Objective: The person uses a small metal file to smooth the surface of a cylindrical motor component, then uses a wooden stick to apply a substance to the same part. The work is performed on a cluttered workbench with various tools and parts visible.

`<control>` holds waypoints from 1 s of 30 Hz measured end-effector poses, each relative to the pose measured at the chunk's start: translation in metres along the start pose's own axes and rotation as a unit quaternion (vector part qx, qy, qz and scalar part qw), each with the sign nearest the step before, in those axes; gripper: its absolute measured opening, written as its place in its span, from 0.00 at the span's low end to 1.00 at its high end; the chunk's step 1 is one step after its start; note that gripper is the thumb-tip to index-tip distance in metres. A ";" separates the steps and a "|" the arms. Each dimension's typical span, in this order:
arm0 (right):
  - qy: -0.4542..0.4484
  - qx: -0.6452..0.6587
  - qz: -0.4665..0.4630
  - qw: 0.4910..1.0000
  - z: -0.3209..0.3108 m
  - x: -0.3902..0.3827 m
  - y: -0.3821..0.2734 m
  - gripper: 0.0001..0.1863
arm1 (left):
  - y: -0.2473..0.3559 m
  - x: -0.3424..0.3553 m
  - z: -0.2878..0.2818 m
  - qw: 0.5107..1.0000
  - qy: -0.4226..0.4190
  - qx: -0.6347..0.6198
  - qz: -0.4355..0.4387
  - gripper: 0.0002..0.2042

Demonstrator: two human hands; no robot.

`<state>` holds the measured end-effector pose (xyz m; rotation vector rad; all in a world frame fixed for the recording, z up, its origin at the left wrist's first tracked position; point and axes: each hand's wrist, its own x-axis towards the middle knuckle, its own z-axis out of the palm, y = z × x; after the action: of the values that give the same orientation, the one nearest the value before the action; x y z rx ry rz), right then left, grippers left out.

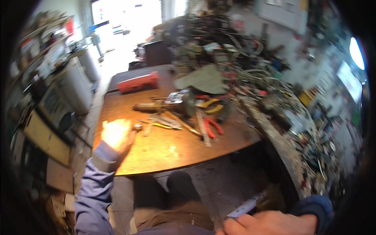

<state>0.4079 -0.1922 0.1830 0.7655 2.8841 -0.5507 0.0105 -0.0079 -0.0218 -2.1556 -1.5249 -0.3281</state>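
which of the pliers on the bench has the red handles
The red-handled pliers lie at the right end of the tool pile, nearest the bench's front edge; the yellow-handled pliers sit behind them.

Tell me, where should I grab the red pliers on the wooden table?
Probably take the red pliers by the two red handles, coming from the table's near edge. The handles point toward that bare side of the wooden table, while the metal nose sits among other tools.

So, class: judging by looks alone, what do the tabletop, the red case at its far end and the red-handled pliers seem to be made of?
Tabletop: probably wood or board, orange-brown with a worn, matt, speckled face. Red case: likely moulded plastic, uniform red with rounded edges, though blurred. Pliers: apparently metal with red plastic or rubber grips; detail is too soft to be sure.
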 end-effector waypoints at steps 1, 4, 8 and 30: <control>0.005 0.010 0.010 1.000 -0.001 0.001 -0.002 0.11 | -0.001 0.004 0.012 1.000 -0.017 -0.010 -0.012 0.09; 0.044 0.052 -0.020 0.997 0.023 0.004 0.001 0.12 | 0.013 0.022 0.034 0.999 -0.030 0.019 -0.030 0.13; 0.134 0.049 -0.072 0.987 0.088 0.014 0.022 0.10 | -0.002 0.018 0.042 0.995 -0.061 0.050 -0.058 0.20; 0.119 0.066 0.151 0.979 0.169 -0.042 0.114 0.19 | -0.010 0.012 0.056 0.999 -0.005 -0.012 -0.046 0.19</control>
<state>0.5030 -0.1820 -0.0015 1.3470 2.8739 -0.6557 0.0015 0.0331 -0.0618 -2.1137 -1.6367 -0.3679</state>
